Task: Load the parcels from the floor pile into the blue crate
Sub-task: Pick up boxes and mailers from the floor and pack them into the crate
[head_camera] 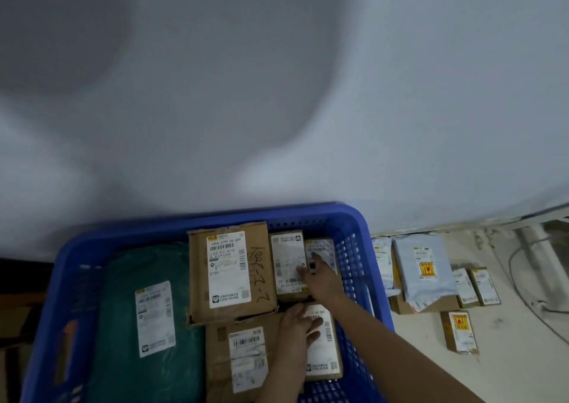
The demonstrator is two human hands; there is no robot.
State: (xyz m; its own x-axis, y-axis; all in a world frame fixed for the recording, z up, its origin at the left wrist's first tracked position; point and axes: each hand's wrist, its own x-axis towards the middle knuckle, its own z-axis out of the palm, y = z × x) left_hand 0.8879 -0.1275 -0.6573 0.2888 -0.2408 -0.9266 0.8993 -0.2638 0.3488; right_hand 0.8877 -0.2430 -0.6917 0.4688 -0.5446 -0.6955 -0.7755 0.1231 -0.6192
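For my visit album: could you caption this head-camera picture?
Both hands settle small boxes into a blue crate already holding several parcels; more parcels wait on the floor.

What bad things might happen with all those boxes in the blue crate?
1. The crate looks nearly full, yet parcels are left on the floor. More on top might slide off.
2. The right hand and left hand both lie flat on small boxes packed tightly by the wall, so fingers could get pinched.
3. A cable lies by the floor parcels and might snag.
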